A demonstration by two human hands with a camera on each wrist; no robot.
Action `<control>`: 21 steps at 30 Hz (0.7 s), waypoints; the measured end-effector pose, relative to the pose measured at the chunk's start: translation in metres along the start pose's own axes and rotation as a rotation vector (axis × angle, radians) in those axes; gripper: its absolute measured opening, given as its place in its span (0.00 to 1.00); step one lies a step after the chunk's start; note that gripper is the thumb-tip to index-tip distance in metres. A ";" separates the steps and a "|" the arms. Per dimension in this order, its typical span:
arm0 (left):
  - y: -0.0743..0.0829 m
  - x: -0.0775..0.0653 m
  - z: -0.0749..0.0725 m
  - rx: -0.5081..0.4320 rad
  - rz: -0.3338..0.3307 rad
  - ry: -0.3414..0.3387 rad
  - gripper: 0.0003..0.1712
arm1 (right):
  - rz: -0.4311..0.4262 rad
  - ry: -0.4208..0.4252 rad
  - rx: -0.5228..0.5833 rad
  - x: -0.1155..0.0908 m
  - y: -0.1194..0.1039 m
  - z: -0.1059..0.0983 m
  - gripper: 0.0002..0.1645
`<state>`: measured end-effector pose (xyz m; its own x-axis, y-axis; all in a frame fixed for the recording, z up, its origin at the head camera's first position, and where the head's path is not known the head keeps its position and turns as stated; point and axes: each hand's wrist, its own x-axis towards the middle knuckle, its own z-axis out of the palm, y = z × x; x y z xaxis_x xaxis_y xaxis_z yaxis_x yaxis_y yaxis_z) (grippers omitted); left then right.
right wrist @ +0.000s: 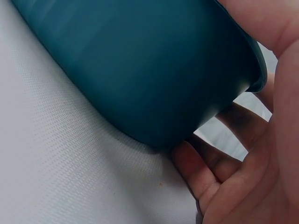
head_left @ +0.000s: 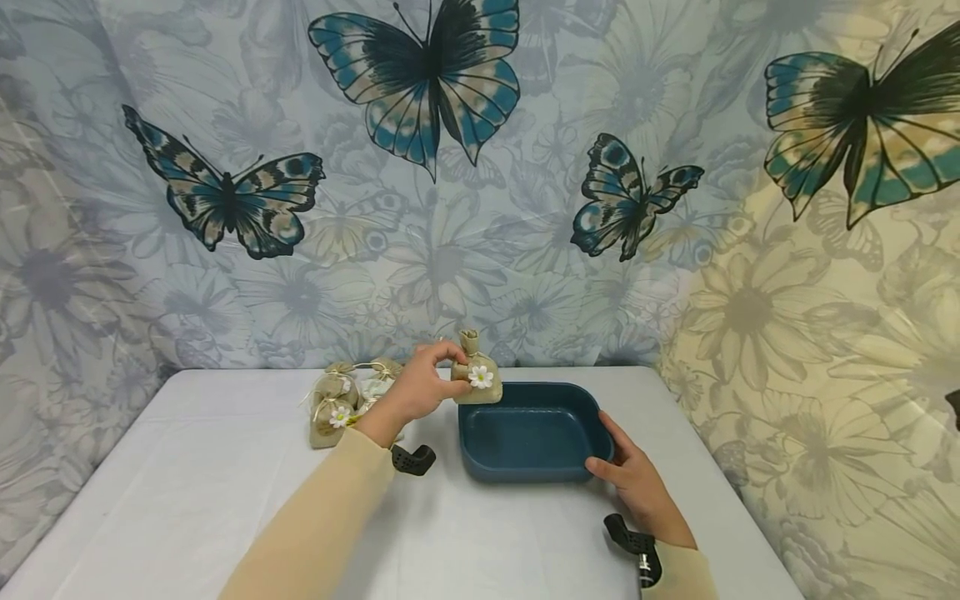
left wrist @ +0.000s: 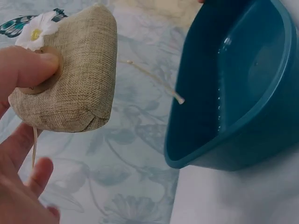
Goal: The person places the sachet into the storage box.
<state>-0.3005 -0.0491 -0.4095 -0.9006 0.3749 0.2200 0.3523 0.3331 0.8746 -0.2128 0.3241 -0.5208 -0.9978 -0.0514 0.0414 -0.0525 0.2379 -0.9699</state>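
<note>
My left hand pinches a small burlap sachet with a white flower and a tied neck. In the head view the sachet overlaps the back left rim of a teal rectangular basin. The left wrist view shows the thumb pressed on a round wooden button on the sachet, beside the flower, with a thin cord trailing. My right hand grips the basin's right end, thumb at the rim. From the right wrist view, its fingers curl around the end wall of the basin down near the tablecloth.
Several more burlap sachets with white flowers and cords stand clustered at the back left, partly hidden behind the left hand. A white cloth covers the table. Behind it hangs a butterfly-printed curtain.
</note>
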 end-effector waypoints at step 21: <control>-0.011 0.018 0.038 -0.053 -0.013 -0.105 0.14 | -0.011 0.003 0.001 0.002 0.003 -0.002 0.50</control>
<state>-0.3107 -0.0134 -0.4313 -0.8722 0.4607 0.1643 0.3245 0.2938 0.8991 -0.2148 0.3266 -0.5229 -0.9973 -0.0506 0.0524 -0.0630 0.2367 -0.9695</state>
